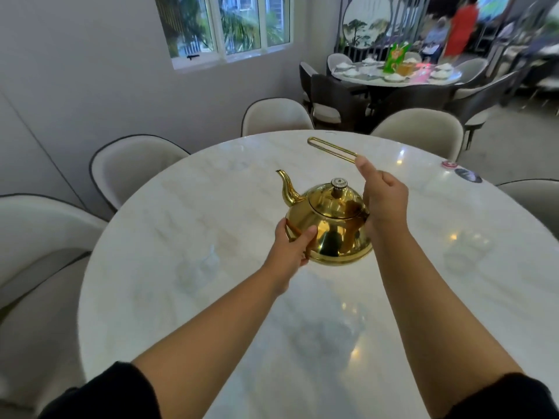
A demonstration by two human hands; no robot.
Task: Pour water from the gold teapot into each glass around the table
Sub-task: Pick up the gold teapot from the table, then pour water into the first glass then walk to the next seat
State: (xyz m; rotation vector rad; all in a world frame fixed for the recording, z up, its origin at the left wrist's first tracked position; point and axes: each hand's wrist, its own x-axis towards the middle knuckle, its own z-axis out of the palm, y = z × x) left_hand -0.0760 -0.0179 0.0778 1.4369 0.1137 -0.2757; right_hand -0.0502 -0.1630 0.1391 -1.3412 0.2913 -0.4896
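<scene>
The gold teapot [332, 234] stands near the middle of the round white marble table [187, 189], its spout pointing to the far left and its lid on. My left hand [292, 246] grips the pot's near-left side by the base. My right hand [384, 201] is at the pot's right side, fingertips pinched on the thin gold loop handle [329, 148], which sticks up and away. Faint, blurred clear glasses show on the table at the left [201, 266], right [462, 252] and near side [326, 331].
Cream padded chairs [133, 167] ring the table. Two small round discs [467, 176] lie at the far right rim. A second set table [396, 77] with dark chairs stands at the back right, with people beyond it. A window is on the far wall.
</scene>
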